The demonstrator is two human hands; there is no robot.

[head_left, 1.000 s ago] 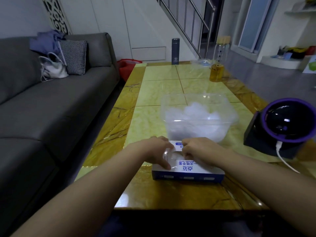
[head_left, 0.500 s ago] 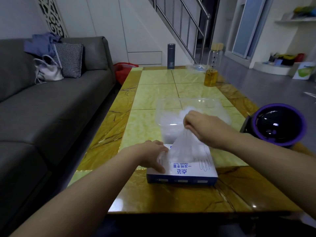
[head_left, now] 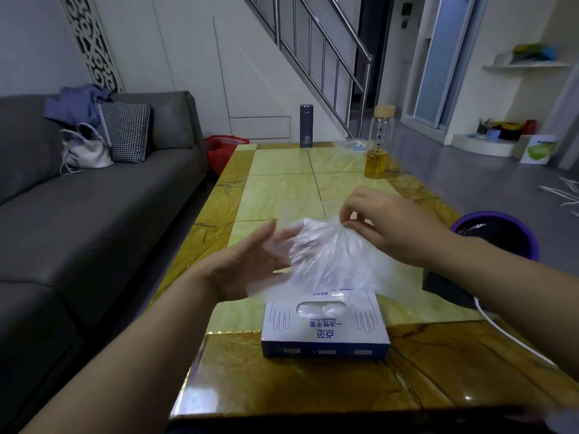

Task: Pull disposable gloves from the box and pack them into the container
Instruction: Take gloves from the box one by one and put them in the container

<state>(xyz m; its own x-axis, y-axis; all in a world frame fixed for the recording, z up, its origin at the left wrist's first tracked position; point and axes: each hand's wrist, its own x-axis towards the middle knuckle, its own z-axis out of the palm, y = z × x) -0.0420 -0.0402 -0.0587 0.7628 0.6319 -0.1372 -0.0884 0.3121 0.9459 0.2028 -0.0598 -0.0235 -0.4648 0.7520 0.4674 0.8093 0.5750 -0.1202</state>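
Clearly the right grip point(head_left: 385, 227) is pinching the top of a thin clear glove point(head_left: 332, 258) between thumb and fingertips. It is holding the glove up over the counter point(head_left: 282, 189) so that the film is hanging free of the box point(head_left: 324, 327). The left grip point(head_left: 247, 261) is lying wide, fingers straight and palm turned inward, touching the glove's left edge and holding nothing. It is probably steadying or gathering the loose film so that it can be bunched for packing.

The glove is hanging between the two grips, just above the far end of the box and in front of the container point(head_left: 307, 213). The container is showing only as a faint clear rim behind the film, so how full it is cannot be told. The box is sitting flat near the counter's near edge with its slot facing up, likely so that each glove is coming out on a straight upward pull.

Counting gives two grips, one box and one container. There is one bunch of film in the air, though whether it is one glove or several clinging together cannot be told. Folded gloves point(head_left: 321, 308) are showing in the slot, number unknown.

Two bottles are standing at the far end, well apart from the work: a dark flask point(head_left: 306, 125) and a clear bottle point(head_left: 377, 145) holding yellow liquid. One purple-rimmed gadget point(head_left: 495, 236) is sitting beside the right forearm.
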